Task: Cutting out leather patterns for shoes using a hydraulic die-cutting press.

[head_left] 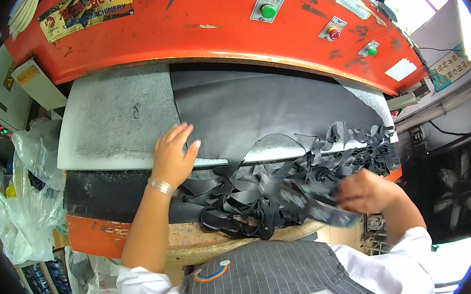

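My left hand (pixel 174 152) is at the left edge of a smooth black leather-like sheet (pixel 265 108), its fingers stretched out and nothing in them. The sheet lies on the pale worn board of a press. My right hand (pixel 365 191) is closed on the right end of a dark cutting die (pixel 313 203), which is smeared by motion and shows pale marks. Behind and under the die, a tangle of black offcut strips (pixel 349 162) hangs over the front of the board. The die hides part of these strips.
An orange press beam (pixel 192 33) with green and red buttons spans the far side. The pale board (pixel 115 121) shows left of the sheet. Clear plastic bags (pixel 28 215) hang at the left. A black fan (pixel 455 192) stands at the right.
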Demonstrator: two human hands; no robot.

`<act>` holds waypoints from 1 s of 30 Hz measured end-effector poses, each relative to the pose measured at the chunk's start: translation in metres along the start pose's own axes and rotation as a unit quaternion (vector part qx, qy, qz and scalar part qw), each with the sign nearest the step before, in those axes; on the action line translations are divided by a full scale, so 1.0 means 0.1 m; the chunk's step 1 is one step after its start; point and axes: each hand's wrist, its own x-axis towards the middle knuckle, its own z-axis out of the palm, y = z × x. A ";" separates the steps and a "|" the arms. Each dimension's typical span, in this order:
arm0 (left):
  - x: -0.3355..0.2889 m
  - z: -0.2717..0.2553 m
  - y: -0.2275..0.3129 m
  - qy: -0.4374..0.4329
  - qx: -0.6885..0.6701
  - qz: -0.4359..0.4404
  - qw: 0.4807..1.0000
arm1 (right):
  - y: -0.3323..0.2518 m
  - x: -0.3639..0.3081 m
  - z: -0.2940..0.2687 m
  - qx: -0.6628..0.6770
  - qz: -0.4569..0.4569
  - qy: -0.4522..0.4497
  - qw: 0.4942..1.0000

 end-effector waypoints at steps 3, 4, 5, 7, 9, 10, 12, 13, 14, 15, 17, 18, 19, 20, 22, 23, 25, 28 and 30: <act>0.09 0.30 -0.25 0.105 0.204 0.045 0.972 | 0.06 0.87 0.23 -0.107 0.043 0.134 0.984; 0.09 0.41 -0.27 0.112 0.224 0.052 0.967 | 0.12 1.16 0.32 -0.154 0.019 0.186 0.970; 0.08 0.49 -0.28 0.120 0.247 0.059 0.960 | 0.28 1.41 0.44 -0.196 0.033 0.253 0.947; 0.08 0.53 -0.25 0.134 0.235 0.080 0.959 | 0.55 1.85 0.57 -0.247 0.054 0.287 0.924; 0.04 0.47 -0.17 0.113 0.167 0.015 0.979 | 0.72 2.16 0.69 -0.271 0.043 0.310 0.910; 0.03 0.46 -0.19 0.116 0.175 0.019 0.977 | 0.76 2.25 0.73 -0.278 0.036 0.311 0.908; 0.00 0.46 -0.21 0.127 0.156 0.016 0.979 | 0.80 2.37 0.79 -0.284 0.028 0.310 0.907; -0.03 0.46 -0.21 0.134 0.133 0.016 0.982 | 0.81 2.40 0.82 -0.294 0.013 0.304 0.906; -0.04 0.45 -0.22 0.132 0.132 0.013 0.982 | 0.83 2.43 0.84 -0.304 -0.001 0.299 0.905; -0.03 0.43 -0.22 0.133 0.130 0.014 0.982 | 0.86 2.47 0.86 -0.304 -0.002 0.296 0.906; -0.01 0.44 -0.23 0.132 0.126 0.013 0.983 | 0.92 2.50 0.91 -0.335 -0.022 0.292 0.896; 0.00 0.46 -0.24 0.141 0.121 0.019 0.982 | 0.89 2.47 0.93 -0.319 0.020 0.269 0.908; 0.01 0.48 -0.26 0.149 0.115 0.026 0.982 | 0.90 2.44 0.91 -0.317 0.022 0.266 0.910; 0.03 0.50 -0.28 0.145 0.113 0.023 0.983 | 0.93 2.39 0.87 -0.296 -0.014 0.316 0.901; 0.12 0.48 -0.31 0.122 0.060 -0.012 0.991 | 1.01 2.18 0.80 -0.253 0.008 0.378 0.891; 0.20 0.45 -0.36 0.126 0.065 -0.015 0.990 | 1.14 2.06 0.79 -0.200 0.064 0.404 0.890; 0.43 0.37 -0.44 0.129 0.085 -0.035 0.987 | 1.31 1.83 0.82 -0.123 0.152 0.432 0.880; 0.71 0.31 -0.58 0.126 0.124 -0.068 0.982 | 1.49 1.75 0.92 -0.087 0.208 0.368 0.902; 0.76 0.35 -0.55 0.109 0.143 -0.075 0.981 | 1.56 1.75 0.97 -0.106 0.204 0.350 0.908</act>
